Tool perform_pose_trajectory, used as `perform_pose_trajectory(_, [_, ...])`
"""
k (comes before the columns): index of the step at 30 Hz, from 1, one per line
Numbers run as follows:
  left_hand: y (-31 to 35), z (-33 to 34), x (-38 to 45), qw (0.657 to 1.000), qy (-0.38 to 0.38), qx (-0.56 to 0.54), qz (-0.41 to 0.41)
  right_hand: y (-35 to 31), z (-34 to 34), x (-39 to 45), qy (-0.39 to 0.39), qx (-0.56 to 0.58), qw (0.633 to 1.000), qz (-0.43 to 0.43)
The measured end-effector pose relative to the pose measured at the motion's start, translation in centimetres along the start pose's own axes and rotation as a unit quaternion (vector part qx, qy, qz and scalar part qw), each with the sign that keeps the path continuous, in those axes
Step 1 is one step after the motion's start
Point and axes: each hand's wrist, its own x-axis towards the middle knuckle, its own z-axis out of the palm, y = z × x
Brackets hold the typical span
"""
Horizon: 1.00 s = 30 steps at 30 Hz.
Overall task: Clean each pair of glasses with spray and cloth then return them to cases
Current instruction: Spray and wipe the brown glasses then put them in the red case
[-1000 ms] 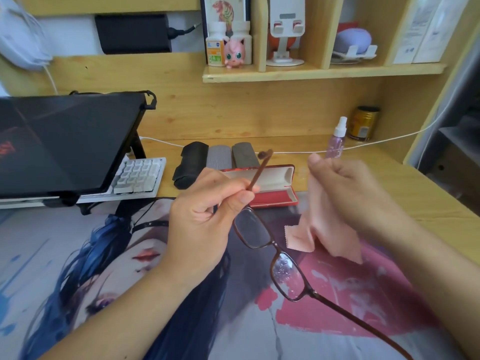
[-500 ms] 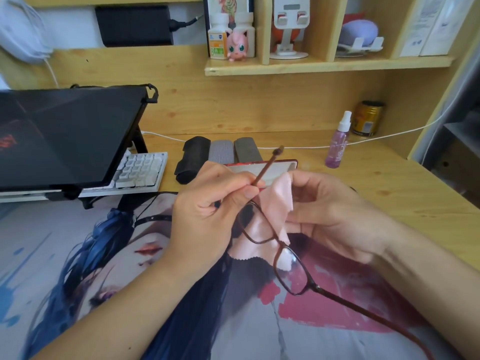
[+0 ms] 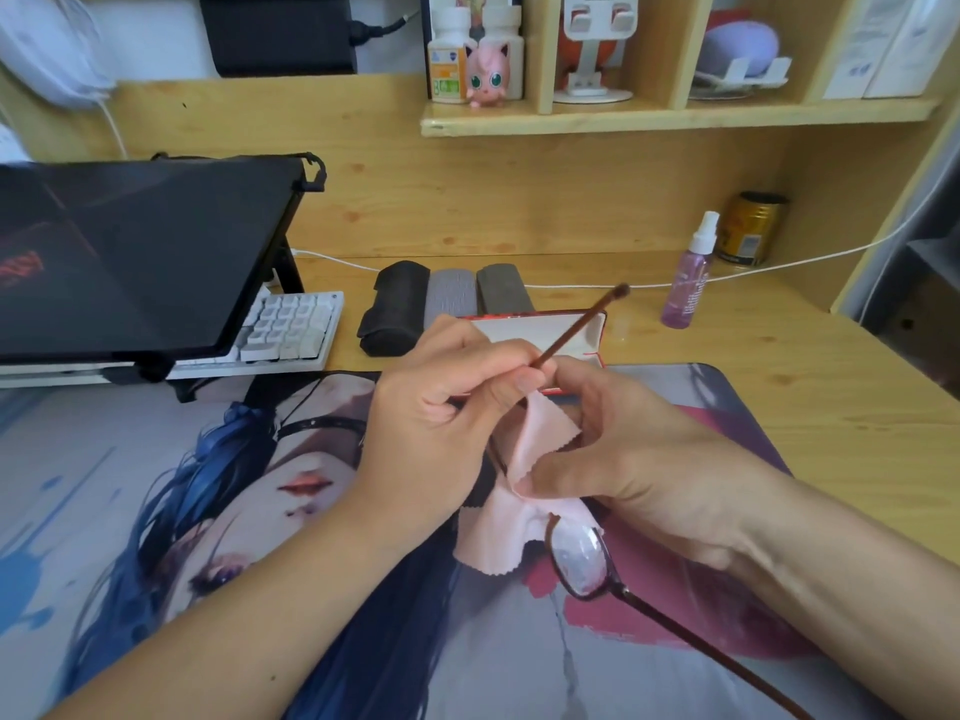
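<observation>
The left hand point(image 3: 441, 407) has a clenched grip on one thin brown arm of the glasses point(image 3: 579, 556), pinching it between thumb and fingers so the tip of that arm pokes up and away past the knuckles. The right hand point(image 3: 613, 459) pinches the pink cloth point(image 3: 519, 517) around the lens nearest the left grip; that lens is hidden under the fabric. The other lens hangs below the right grip, uncovered and speckled with droplets, and the second arm trails off toward the person.

The risk, as I judge it, lies in the hold: all the frame's weight hangs from one slim arm, so hard rubbing could twist the hinge or bend the arm. Wet lenses are slick, and the cloth could slide off or smear rather than dry.

The frame looks like thin, glossy plastic or metal with oval lenses. The cloth is soft, matte, with zigzag-cut edges, and drapes loosely. Beyond both grips, on the table point(image 3: 779, 366), lies an open hard case point(image 3: 545, 330) with a pale lining, three closed cases behind it, and a clear purple spray bottle point(image 3: 691, 283) off to the right.
</observation>
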Motion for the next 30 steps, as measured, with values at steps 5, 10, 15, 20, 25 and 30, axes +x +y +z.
perform_pose_trajectory(5, [0.3, 0.4, -0.1, 1.000, -0.003, 0.006, -0.007, 0.0, 0.6, -0.2, 0.025, 0.050, 0.998, -0.009])
perform_pose_trajectory(10, [0.5, 1.0, -0.2, 1.000, -0.008, -0.001, -0.030, 0.0, 0.3, 0.1, 0.030, 0.110, 0.993, -0.020])
perform_pose_trajectory(15, [0.4, 0.2, 0.1, 0.999, 0.005, -0.009, -0.036, -0.2, -0.5, 0.2, 0.000, 0.085, 0.996, -0.005])
perform_pose_trajectory(20, [0.0, -0.6, 0.5, 0.999, 0.003, -0.027, -0.032, -0.5, -1.3, 0.1, -0.051, 0.019, 0.998, 0.027])
perform_pose_trajectory(25, [0.3, 0.2, 0.1, 0.999, -0.025, -0.024, -0.025, -0.1, -0.4, 0.1, -0.057, 0.021, 0.998, 0.031])
perform_pose_trajectory(30, [0.5, 1.3, -0.3, 0.998, -0.048, -0.021, -0.044, -0.3, -0.4, 0.2, -0.023, 0.104, 0.994, 0.017])
